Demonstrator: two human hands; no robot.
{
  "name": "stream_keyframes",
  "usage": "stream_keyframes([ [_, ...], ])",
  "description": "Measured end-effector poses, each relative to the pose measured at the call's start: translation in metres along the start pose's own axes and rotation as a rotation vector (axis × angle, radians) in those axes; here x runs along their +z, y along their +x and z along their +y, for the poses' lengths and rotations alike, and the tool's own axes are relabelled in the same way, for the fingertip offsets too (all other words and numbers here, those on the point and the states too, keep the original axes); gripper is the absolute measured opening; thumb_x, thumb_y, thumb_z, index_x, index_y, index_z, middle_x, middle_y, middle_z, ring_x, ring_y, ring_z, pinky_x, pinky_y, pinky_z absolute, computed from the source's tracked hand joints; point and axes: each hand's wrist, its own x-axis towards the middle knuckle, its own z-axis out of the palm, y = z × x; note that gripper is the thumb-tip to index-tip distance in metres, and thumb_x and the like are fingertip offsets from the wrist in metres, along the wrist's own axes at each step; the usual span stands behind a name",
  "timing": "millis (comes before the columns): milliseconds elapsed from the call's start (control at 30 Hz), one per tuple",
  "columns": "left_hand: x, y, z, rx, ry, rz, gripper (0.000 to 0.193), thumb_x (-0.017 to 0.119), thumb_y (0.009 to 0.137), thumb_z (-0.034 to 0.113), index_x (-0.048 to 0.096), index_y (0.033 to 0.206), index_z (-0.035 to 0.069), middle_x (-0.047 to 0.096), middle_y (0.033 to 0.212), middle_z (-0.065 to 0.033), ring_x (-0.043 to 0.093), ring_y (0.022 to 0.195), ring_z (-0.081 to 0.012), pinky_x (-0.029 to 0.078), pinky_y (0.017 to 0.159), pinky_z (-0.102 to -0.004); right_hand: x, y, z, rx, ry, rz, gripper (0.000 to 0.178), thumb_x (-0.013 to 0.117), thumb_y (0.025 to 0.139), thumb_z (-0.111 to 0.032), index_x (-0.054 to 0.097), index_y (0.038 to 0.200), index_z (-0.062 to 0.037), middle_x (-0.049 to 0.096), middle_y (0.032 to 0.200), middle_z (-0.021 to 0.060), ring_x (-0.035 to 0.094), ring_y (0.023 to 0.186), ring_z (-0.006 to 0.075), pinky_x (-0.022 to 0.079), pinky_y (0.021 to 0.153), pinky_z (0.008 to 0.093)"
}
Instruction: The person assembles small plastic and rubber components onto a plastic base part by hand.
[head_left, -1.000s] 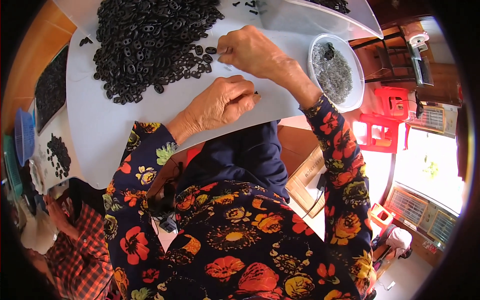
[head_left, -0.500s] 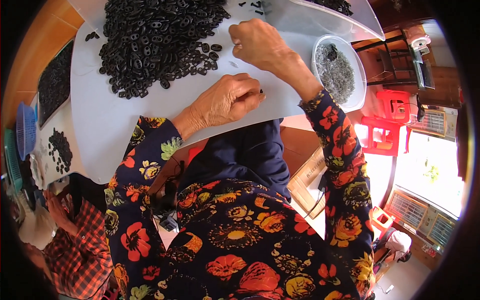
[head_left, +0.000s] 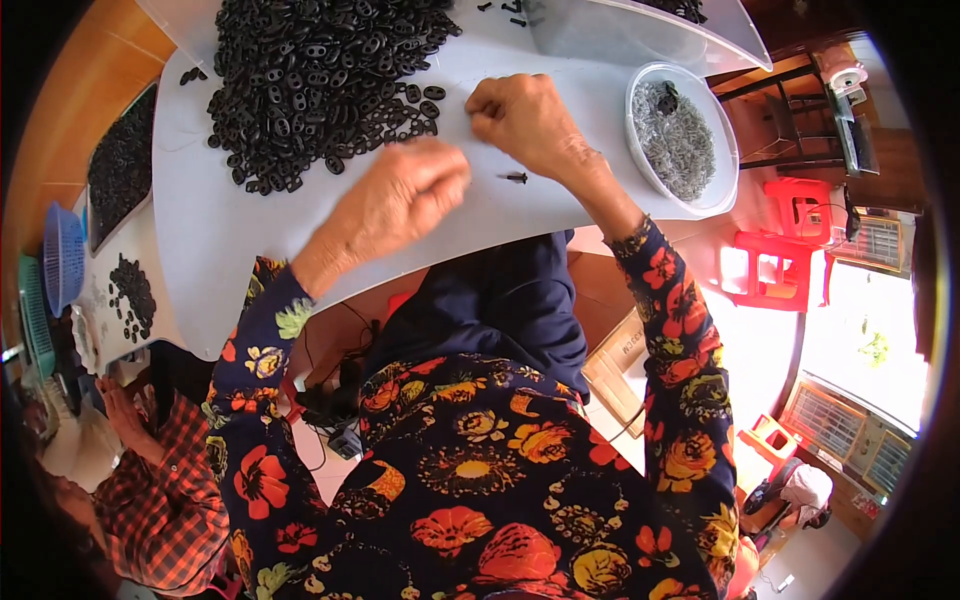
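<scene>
My left hand (head_left: pixel 395 200), slightly blurred, is over the near part of the white tabletop (head_left: pixel 560 215) with its fingers curled in. Farther off and to the right, my right hand (head_left: pixel 530 122) has its fingers bent and pressed together, back of the hand up. What either hand holds, if anything, is hidden. Between my hands and nearer my body lies a small dark part with a pale end (head_left: pixel 514 177), touched by neither. A large pile of black oval two-holed pieces, like cord locks (head_left: pixel 310 85), spreads beyond my left hand.
A round clear tub (head_left: pixel 683 140) of small transparent pieces stands right of my right hand. Behind it is a large clear plastic bin (head_left: pixel 630 40). At the left are a tray of black pieces (head_left: pixel 120 170), a blue basket (head_left: pixel 63 255) and a person in a checked shirt (head_left: pixel 165 500).
My left hand has drawn back to the left, leaving the small dark part in plain sight on the table. My right hand has come a little nearer to me. The view has shifted slightly.
</scene>
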Motion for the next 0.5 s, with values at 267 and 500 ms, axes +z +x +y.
stream_keyframes([
  [267, -0.038, 0.024, -0.036, 0.109, 0.495, 0.069, 0.012, 0.059, 0.079, 0.004, 0.058, 0.09, -0.002, 0.055, 0.083, -0.0117, 0.051, 0.088, -0.0287, 0.048, 0.081, -0.0373, 0.013, -0.014, -0.002, 0.223, 0.492, 0.15, 0.014, 0.063, 0.08, -0.006, 0.066, 0.093, 0.0001, 0.065, 0.072, 0.0019, 0.058, 0.064, 0.0055, 0.049, 0.061, 0.0219],
  [500, -0.026, 0.024, -0.038, 0.088, 0.597, -0.045, 0.011, 0.061, 0.079, 0.004, 0.058, 0.088, -0.001, 0.054, 0.09, -0.0106, 0.049, 0.098, -0.0263, 0.048, 0.084, -0.0351, 0.021, -0.021, 0.002, 0.108, 0.535, 0.222, 0.012, 0.064, 0.08, -0.005, 0.067, 0.091, -0.0017, 0.064, 0.071, 0.0, 0.054, 0.062, 0.0047, 0.048, 0.061, 0.0229],
])
